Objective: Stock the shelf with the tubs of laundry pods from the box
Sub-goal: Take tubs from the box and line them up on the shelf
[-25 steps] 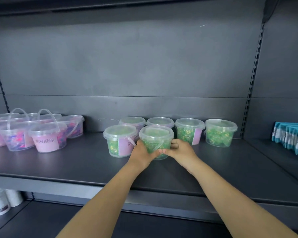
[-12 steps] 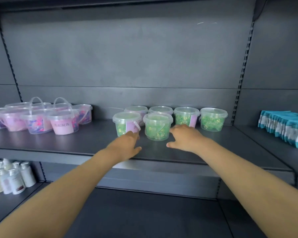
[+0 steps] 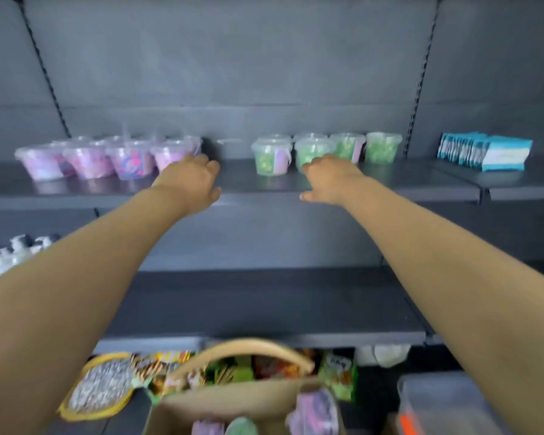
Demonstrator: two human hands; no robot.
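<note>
Several clear tubs of green laundry pods (image 3: 311, 152) stand in two rows on the dark shelf (image 3: 421, 186). A group of tubs with pink and purple pods (image 3: 91, 160) stands further left on the same shelf. My left hand (image 3: 190, 182) hovers over the shelf's front edge, empty, fingers loosely apart. My right hand (image 3: 328, 178) is just in front of the green tubs, also empty and spread, touching none of them. At the bottom a cardboard box (image 3: 233, 400) holds more tubs (image 3: 314, 412).
Blue-and-white packets (image 3: 484, 150) are stacked on the shelf to the right. White bottles (image 3: 10, 255) sit on the lower shelf at left. Colourful snack packs (image 3: 170, 372) lie behind the box, and a grey bin (image 3: 446, 403) stands at bottom right.
Both hands have let go of the front green tub and drawn back toward the shelf edge, moving apart. The view has pulled back and tilted down, bringing the box into sight.
</note>
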